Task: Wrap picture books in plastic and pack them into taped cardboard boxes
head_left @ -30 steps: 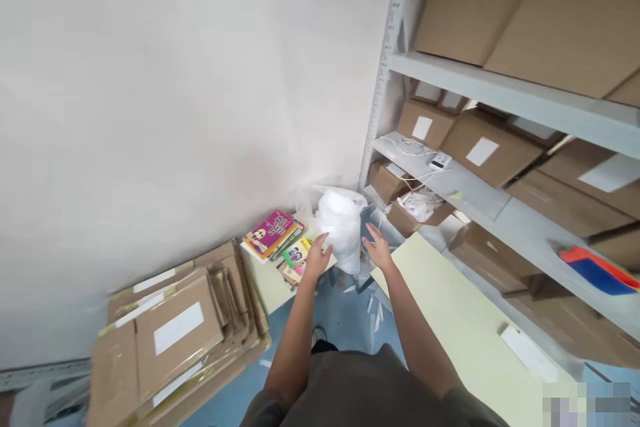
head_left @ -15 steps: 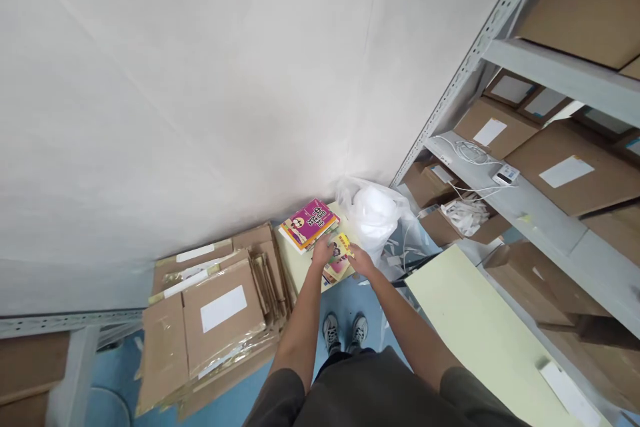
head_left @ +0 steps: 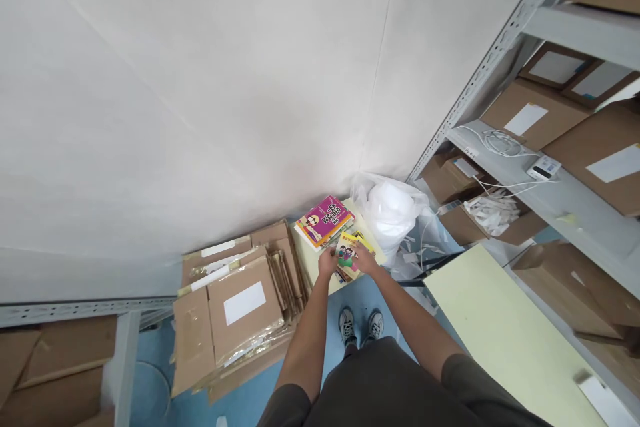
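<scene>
A thin yellow-and-green picture book (head_left: 346, 253) with cartoon figures on its cover is between my two hands. My left hand (head_left: 327, 262) grips its left edge. My right hand (head_left: 365, 259) holds it from the right, fingers over the cover. Under and around it lie other books, partly hidden, with yellow covers showing. Just beyond my left hand, a purple-and-orange book (head_left: 325, 220) tops a stack. All of these rest on a pale yellow board (head_left: 310, 260) by the wall.
Flattened cardboard boxes (head_left: 235, 313) are piled at the left. A clear bag with white material (head_left: 393, 213) stands right of the books. A pale yellow panel (head_left: 505, 327) and a grey metal shelf (head_left: 575, 193) with cartons fill the right side. The wall (head_left: 225, 80) is directly ahead.
The yellow-and-green picture book has turned in my hands, and my right hand has come further over its cover. The whole view has shifted, moving the scene rightward.
</scene>
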Available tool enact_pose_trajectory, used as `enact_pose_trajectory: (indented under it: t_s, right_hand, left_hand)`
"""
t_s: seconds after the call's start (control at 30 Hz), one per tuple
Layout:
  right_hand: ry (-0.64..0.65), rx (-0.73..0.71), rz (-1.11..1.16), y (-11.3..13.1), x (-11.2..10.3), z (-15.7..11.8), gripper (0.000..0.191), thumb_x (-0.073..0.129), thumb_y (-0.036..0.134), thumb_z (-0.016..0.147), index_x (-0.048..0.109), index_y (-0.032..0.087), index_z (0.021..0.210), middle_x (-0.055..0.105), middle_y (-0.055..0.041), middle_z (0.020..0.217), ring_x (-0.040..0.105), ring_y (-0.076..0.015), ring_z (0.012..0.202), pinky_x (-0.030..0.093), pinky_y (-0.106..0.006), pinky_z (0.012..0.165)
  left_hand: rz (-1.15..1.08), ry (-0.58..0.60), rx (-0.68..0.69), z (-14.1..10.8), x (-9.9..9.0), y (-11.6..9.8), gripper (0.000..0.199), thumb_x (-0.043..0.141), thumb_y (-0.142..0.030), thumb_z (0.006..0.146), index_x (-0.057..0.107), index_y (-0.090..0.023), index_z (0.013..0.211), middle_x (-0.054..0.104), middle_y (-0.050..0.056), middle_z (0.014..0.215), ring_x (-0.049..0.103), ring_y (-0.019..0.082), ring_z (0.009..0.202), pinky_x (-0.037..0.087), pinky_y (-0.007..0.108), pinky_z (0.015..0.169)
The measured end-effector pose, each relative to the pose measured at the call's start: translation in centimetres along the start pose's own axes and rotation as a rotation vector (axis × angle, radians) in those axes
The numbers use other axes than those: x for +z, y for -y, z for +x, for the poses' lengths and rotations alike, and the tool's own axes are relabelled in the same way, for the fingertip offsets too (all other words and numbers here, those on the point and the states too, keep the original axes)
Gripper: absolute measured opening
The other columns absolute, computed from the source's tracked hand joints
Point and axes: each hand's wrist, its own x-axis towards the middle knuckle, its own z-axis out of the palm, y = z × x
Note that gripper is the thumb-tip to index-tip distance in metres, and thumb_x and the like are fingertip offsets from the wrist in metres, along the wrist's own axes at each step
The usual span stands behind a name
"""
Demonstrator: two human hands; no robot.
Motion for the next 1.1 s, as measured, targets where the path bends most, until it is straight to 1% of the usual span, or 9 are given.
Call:
enact_pose_trajectory:
  t_s: [0.1, 0.17, 0.23, 0.4, 0.57, 0.7, 0.9, 1.0, 1.1]
  right_hand:
    - [-0.209, 0.132, 0.274, -0.8, -1.6, -0.9, 0.06, 0.065, 0.034, 0.08, 0.066, 0.024, 0.139, 0.068, -0.0107, 0.143, 0.061, -0.0353, 0.137, 0.046, -0.057, 0.117]
    - [-0.279, 0.207, 0.493, -1.2, -3.1, -1.7, 0.061, 0.067, 0.043, 0.078, 0.066, 0.024, 0.136, 0.076, -0.0101, 0.127, 0.072, -0.0337, 0.117, 0.057, -0.055, 0.103]
    - [-0.309, 0.216, 0.691, -1.4, -4.9, -2.6, 0.058, 0.07, 0.048, 0.075, 0.07, 0.022, 0.126, 0.08, -0.0101, 0.111, 0.077, -0.0317, 0.1, 0.062, -0.052, 0.091]
    - [-0.426, 0.159, 0.895, -2.1, -10.2, -5.8, 0.044, 0.077, 0.051, 0.065, 0.07, 0.023, 0.098, 0.081, -0.0081, 0.093, 0.077, -0.0289, 0.083, 0.062, -0.046, 0.079]
    - [-0.537, 0.126, 0.987, -4.7, -15.8, -11.2, 0.04, 0.078, 0.046, 0.065, 0.067, 0.024, 0.097, 0.079, -0.0041, 0.088, 0.075, -0.0257, 0.08, 0.06, -0.04, 0.074]
    - [-0.631, 0.082, 1.034, -8.2, -20.9, -18.0, 0.041, 0.079, 0.043, 0.067, 0.068, 0.024, 0.103, 0.077, -0.002, 0.086, 0.074, -0.0242, 0.079, 0.06, -0.039, 0.074]
    - [-0.799, 0.076, 1.073, -15.0, -28.3, -32.2, 0.053, 0.079, 0.033, 0.066, 0.069, 0.027, 0.118, 0.075, -0.0035, 0.1, 0.073, -0.0251, 0.088, 0.061, -0.042, 0.078]
    - [-0.858, 0.065, 1.082, -18.3, -30.7, -40.1, 0.06, 0.077, 0.028, 0.066, 0.067, 0.028, 0.125, 0.075, -0.0053, 0.11, 0.073, -0.0255, 0.095, 0.061, -0.043, 0.083]
    - [-0.905, 0.069, 1.118, -21.2, -32.0, -47.6, 0.064, 0.076, 0.026, 0.068, 0.064, 0.03, 0.131, 0.073, -0.0052, 0.117, 0.073, -0.0237, 0.096, 0.061, -0.042, 0.085]
  left_hand:
    - [-0.298, 0.059, 0.095, -0.2, 0.6, -0.9, 0.023, 0.073, -0.042, 0.079, 0.07, -0.02, 0.087, 0.068, 0.001, 0.078, 0.066, 0.02, 0.081, 0.055, 0.036, 0.083]
    - [-0.514, 0.124, 0.146, -0.6, 1.3, -2.2, 0.03, 0.075, -0.048, 0.075, 0.069, -0.02, 0.085, 0.068, 0.001, 0.077, 0.065, 0.019, 0.076, 0.057, 0.037, 0.077]
    - [-0.638, 0.199, 0.162, -1.2, 2.0, -3.9, 0.035, 0.078, -0.051, 0.07, 0.07, -0.019, 0.084, 0.069, 0.002, 0.077, 0.064, 0.019, 0.071, 0.057, 0.037, 0.072]
    - [-0.639, 0.34, 0.217, -2.5, 3.7, -9.2, 0.043, 0.083, -0.053, 0.066, 0.075, -0.017, 0.088, 0.073, 0.006, 0.078, 0.067, 0.02, 0.071, 0.057, 0.036, 0.07]
    - [-0.546, 0.465, 0.333, -4.1, 6.6, -15.0, 0.065, 0.08, -0.053, 0.067, 0.073, -0.019, 0.122, 0.073, 0.007, 0.095, 0.07, 0.019, 0.081, 0.057, 0.035, 0.077]
    - [-0.443, 0.69, 0.42, -7.8, 12.1, -20.3, 0.074, 0.082, -0.05, 0.064, 0.069, -0.021, 0.131, 0.072, 0.007, 0.102, 0.07, 0.021, 0.086, 0.058, 0.035, 0.078]
    - [-0.4, 0.936, 0.48, -16.8, 23.8, -27.7, 0.083, 0.086, -0.047, 0.063, 0.06, -0.023, 0.138, 0.072, 0.008, 0.104, 0.07, 0.023, 0.092, 0.058, 0.035, 0.078]
    - [-0.315, 1.037, 0.512, -21.6, 29.7, -30.6, 0.088, 0.087, -0.05, 0.063, 0.057, -0.025, 0.142, 0.072, 0.008, 0.109, 0.071, 0.024, 0.097, 0.059, 0.039, 0.084]
    - [-0.263, 1.16, 0.52, -26.5, 35.4, -32.8, 0.088, 0.089, -0.048, 0.064, 0.057, -0.027, 0.143, 0.073, 0.009, 0.113, 0.071, 0.024, 0.1, 0.06, 0.04, 0.086]
